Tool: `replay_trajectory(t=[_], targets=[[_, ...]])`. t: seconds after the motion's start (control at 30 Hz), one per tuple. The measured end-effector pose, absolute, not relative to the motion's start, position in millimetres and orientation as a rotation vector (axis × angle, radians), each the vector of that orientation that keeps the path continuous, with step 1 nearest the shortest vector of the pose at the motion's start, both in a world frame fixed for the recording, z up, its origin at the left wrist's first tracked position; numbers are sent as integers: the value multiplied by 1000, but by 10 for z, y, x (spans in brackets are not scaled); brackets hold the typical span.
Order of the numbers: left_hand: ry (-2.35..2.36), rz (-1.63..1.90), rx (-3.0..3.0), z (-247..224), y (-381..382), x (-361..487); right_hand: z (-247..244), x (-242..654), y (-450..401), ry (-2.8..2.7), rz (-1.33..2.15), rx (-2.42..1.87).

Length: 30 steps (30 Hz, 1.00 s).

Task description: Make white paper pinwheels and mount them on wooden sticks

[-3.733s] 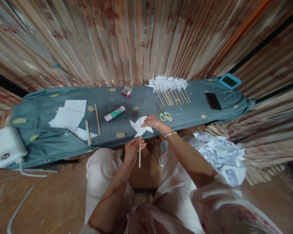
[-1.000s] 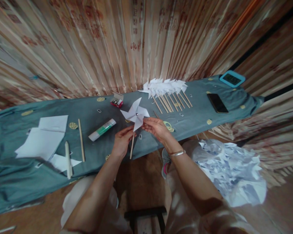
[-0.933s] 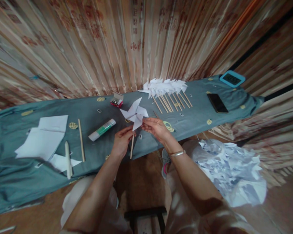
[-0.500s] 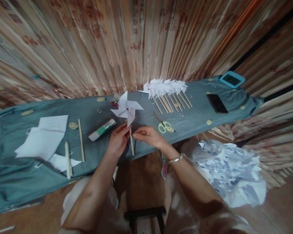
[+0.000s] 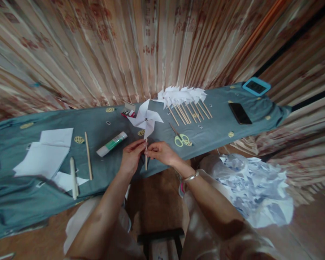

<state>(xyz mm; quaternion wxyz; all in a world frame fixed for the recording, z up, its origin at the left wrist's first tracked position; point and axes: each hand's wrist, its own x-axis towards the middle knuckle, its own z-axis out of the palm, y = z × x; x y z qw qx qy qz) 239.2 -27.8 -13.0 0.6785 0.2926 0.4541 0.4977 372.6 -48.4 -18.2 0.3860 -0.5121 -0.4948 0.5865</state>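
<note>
A white paper pinwheel on a thin wooden stick stands up in front of me, its four blades fanned round a small metal pin. My left hand pinches the stick just below the blades. From the other side, my right hand has its fingertips closed on the same stick, slightly lower. Just behind the blades lies a small open red box. A green and white glue tube rests left of my hands.
Finished pinwheels lie in a row at the back. Scissors, a phone and a blue-framed device are to the right. At left are paper sheets, a stick and a white pen-like tool. A bag of paper pieces sits lower right.
The pinwheel has moved slightly right and its stick is more upright. My right hand has come in from beside the stick and closed on it.
</note>
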Motion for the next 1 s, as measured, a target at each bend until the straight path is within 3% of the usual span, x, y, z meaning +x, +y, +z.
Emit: replay_trajectory(t=[0.2, 0.47, 1.0], targets=[[1050, 1109, 715, -131, -283, 2369, 112, 4148, -449, -1271, 1485, -1306], [1090, 1016, 853, -201, -315, 2324, 238, 4526, -294, -734, 1000, -1289], [1074, 958, 970, -218, -351, 2313, 190, 4373, -260, -748, 1121, -1290]])
